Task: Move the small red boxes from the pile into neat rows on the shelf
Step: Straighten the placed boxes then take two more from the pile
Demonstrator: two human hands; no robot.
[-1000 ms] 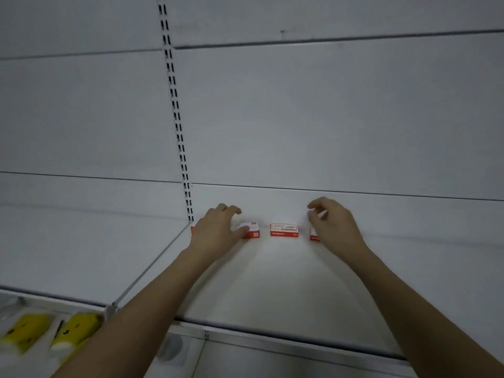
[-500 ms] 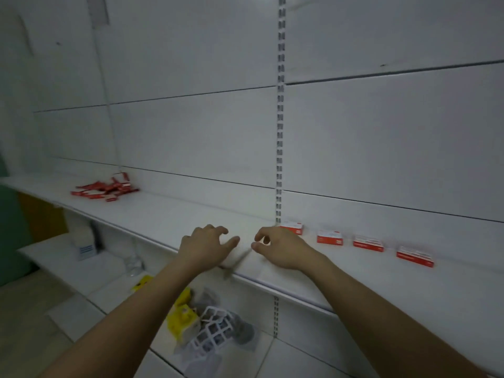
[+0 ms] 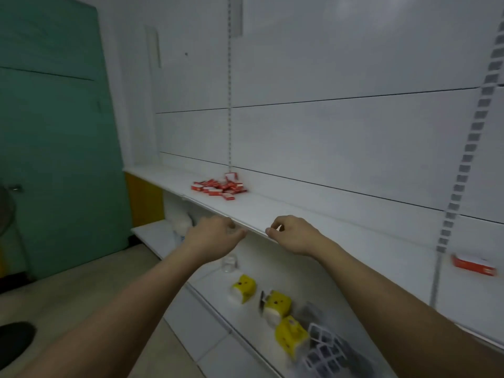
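A pile of small red boxes (image 3: 220, 187) lies on the white shelf (image 3: 275, 211), far back toward its left end. One placed red box (image 3: 474, 264) sits on the same shelf at the far right, blurred. My left hand (image 3: 211, 236) hovers just off the shelf's front edge with loosely curled fingers and holds nothing. My right hand (image 3: 293, 234) is over the front edge, fingers loosely curled, also holding nothing. Both hands are well short of the pile.
A lower shelf (image 3: 245, 317) carries yellow packages (image 3: 275, 304), a clear jar (image 3: 229, 263) and white lattice items (image 3: 324, 347). A green door (image 3: 57, 137) stands at left. A slotted upright (image 3: 461, 181) runs down the back wall at right.
My view has swung left from the placed row toward the pile. Both hands have left the placed boxes and travelled left along the shelf's front edge, holding nothing.
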